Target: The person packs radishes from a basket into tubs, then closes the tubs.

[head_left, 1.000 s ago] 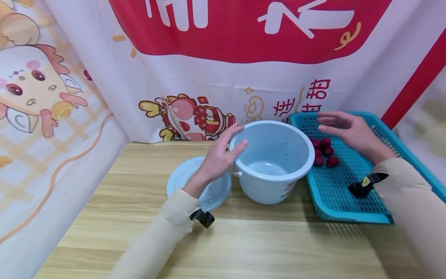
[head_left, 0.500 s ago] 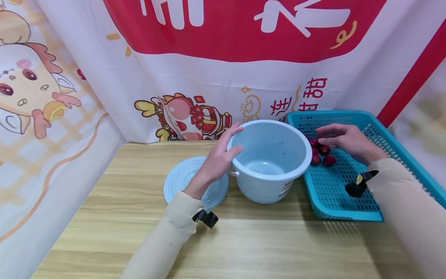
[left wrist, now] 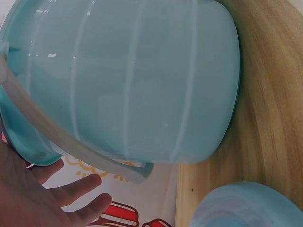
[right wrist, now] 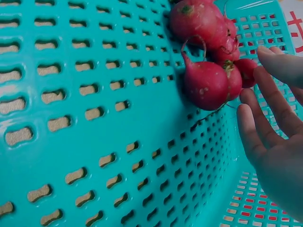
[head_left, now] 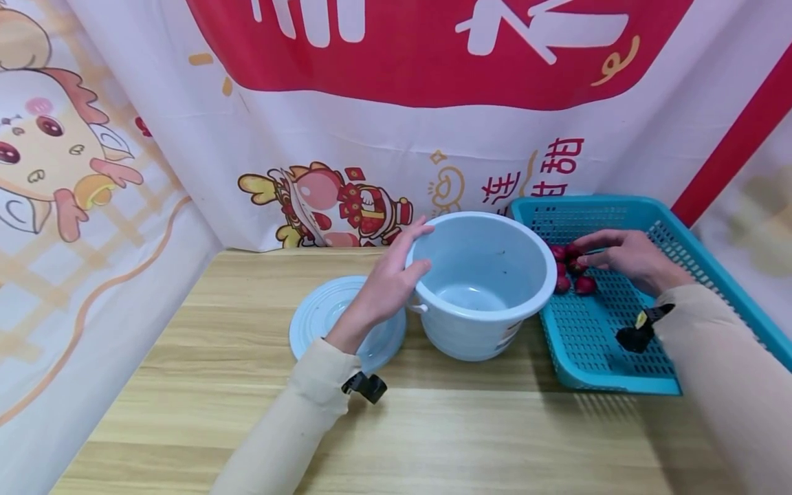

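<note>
A light blue bucket (head_left: 476, 323) stands upright on the wooden table. My left hand (head_left: 390, 285) holds its left rim, thumb over the inside and fingers along the outside. In the left wrist view, the fingers of that hand (left wrist: 52, 194) spread near the rim, below the bucket's pale handle (left wrist: 71, 142). Several red radishes (head_left: 585, 285) lie grouped in a teal basket (head_left: 612, 381). Over them, my right hand (head_left: 634, 258) reaches down with thumb and fingers apart. The right wrist view has its fingertips right at the far radish (right wrist: 246, 71), not closed round it.
A round light blue lid (head_left: 315, 316) lies on the table left of the bucket, partly under my left forearm. The basket's left wall stands close beside the bucket. Behind the table hangs a printed cloth (head_left: 383, 137).
My right hand has lowered into the basket until its fingertips reach the radishes. The left thumb has come down over the bucket's rim; the bucket stays in place.
</note>
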Motion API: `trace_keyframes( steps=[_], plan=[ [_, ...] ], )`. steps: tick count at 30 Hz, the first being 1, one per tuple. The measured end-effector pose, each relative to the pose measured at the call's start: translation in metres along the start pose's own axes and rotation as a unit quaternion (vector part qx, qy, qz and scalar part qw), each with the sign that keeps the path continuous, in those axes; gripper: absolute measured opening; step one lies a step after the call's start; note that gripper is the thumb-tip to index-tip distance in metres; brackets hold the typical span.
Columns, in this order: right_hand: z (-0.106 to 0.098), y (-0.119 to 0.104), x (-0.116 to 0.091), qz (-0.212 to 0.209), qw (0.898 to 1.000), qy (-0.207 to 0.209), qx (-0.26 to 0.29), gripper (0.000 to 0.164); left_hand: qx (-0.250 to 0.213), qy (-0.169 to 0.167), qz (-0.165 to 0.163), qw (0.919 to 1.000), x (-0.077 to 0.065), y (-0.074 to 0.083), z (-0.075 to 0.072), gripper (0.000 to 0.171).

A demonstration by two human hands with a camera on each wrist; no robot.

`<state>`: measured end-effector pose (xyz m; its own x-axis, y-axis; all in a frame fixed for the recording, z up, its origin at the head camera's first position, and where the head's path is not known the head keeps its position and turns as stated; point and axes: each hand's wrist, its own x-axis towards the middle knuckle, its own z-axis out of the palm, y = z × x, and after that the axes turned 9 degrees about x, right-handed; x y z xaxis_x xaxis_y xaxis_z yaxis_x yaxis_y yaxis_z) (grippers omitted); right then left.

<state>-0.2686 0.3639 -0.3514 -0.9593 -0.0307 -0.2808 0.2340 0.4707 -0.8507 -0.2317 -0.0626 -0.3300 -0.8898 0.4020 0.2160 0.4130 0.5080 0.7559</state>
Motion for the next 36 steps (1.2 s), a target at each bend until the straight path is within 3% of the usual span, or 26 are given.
trace_keyframes(
  steps=[6, 23, 36],
  plan=[
    [-0.001, 0.005, 0.004, 0.011, 1.0, -0.006, 0.001, 0.064, 0.002, -0.001, -0.001, 1.0, 0.0, 0.001, 0.0, 0.057],
    [0.001, 0.011, 0.013, 0.027, 0.997, -0.027, -0.062, 0.06, -0.002, -0.002, 0.0, 1.0, 0.0, 0.0, 0.001, 0.058],
    [0.007, 0.006, 0.014, 0.034, 0.994, -0.006, -0.102, 0.061, 0.005, 0.001, -0.001, 1.0, 0.0, 0.001, -0.001, 0.057]
  ],
)
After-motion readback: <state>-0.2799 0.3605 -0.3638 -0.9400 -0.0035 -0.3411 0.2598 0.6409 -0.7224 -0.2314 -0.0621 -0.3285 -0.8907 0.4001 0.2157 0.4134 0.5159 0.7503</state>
